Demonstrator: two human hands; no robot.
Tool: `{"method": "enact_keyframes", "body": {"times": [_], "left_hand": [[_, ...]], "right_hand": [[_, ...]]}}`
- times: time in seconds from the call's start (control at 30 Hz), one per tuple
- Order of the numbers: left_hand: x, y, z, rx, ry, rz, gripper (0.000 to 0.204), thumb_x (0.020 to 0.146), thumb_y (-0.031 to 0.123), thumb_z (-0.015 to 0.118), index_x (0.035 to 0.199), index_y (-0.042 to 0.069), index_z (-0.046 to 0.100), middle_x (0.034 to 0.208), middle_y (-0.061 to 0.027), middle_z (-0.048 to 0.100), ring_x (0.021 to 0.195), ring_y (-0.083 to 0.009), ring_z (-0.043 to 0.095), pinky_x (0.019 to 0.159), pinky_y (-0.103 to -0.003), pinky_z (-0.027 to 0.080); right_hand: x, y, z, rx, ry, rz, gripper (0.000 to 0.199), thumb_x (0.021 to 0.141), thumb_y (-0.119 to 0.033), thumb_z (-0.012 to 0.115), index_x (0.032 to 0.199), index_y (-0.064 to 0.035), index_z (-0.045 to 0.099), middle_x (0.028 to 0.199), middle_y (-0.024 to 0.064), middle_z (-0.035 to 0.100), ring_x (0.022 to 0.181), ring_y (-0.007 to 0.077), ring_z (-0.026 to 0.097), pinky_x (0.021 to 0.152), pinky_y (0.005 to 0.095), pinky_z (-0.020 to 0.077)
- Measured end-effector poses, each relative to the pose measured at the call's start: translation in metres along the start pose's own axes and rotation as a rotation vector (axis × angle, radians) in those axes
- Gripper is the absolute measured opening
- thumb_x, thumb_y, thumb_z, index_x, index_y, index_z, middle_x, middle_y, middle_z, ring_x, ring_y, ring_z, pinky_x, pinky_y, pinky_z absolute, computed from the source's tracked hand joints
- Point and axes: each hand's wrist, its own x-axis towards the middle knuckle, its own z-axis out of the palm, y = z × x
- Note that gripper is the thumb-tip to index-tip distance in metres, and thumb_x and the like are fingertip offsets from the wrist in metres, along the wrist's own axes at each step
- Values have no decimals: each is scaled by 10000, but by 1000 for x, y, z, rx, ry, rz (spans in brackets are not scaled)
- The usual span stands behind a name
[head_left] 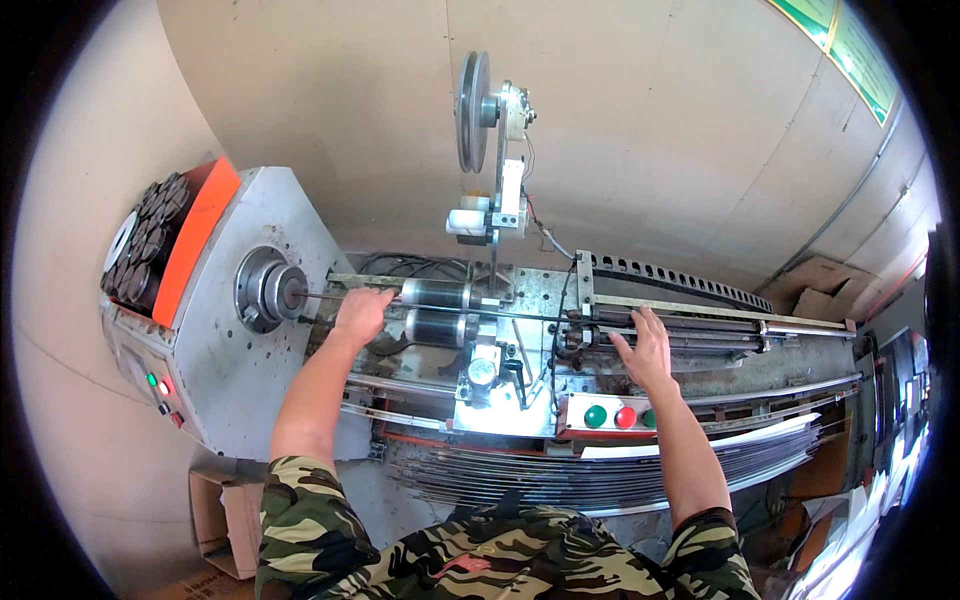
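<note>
A grey winding machine stands against the wall, with a round chuck [265, 289] on its left housing [225, 340]. A thin steel rod [330, 296] runs from the chuck to the right, past two dark rollers [435, 310]. My left hand [360, 312] is closed around this rod just right of the chuck. My right hand [643, 350] hovers with fingers spread over the long rail bed [720, 325], above a panel with green and red buttons [610, 416].
A pulley wheel [472, 110] on an upright post rises behind the rollers. A bundle of long thin metal rods [600, 478] lies along the front, below the machine. Cardboard boxes [225, 520] sit at lower left and cartons [820, 285] at far right.
</note>
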Motion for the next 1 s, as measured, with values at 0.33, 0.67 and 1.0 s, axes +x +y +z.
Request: {"method": "enact_keyframes", "body": {"times": [0.33, 0.67, 1.0], "left_hand": [[3, -1, 12, 20, 7, 8, 304, 826, 55, 544, 1108, 94, 652, 950, -143, 690, 960, -335, 645, 846, -466, 496], [5, 0, 18, 51, -9, -1, 286, 824, 51, 554, 1092, 107, 636, 931, -111, 682, 946, -309, 648, 835, -439, 503], [6, -3, 28, 81, 0, -11, 262, 830, 49, 553, 1068, 118, 638, 918, -96, 681, 944, -289, 649, 831, -435, 505]], "right_hand": [[5, 4, 19, 25, 9, -24, 621, 852, -402, 730, 1270, 36, 593, 1421, 254, 509, 1337, 398, 460, 1132, 473, 344], [12, 1, 32, 36, -49, -8, 643, 842, -397, 738, 1299, 26, 576, 1436, 247, 495, 1353, 390, 442, 1145, 463, 330], [16, 9, 44, 51, -51, -14, 610, 849, -361, 731, 1299, 21, 577, 1421, 245, 512, 1338, 388, 460, 1138, 457, 344]]}}
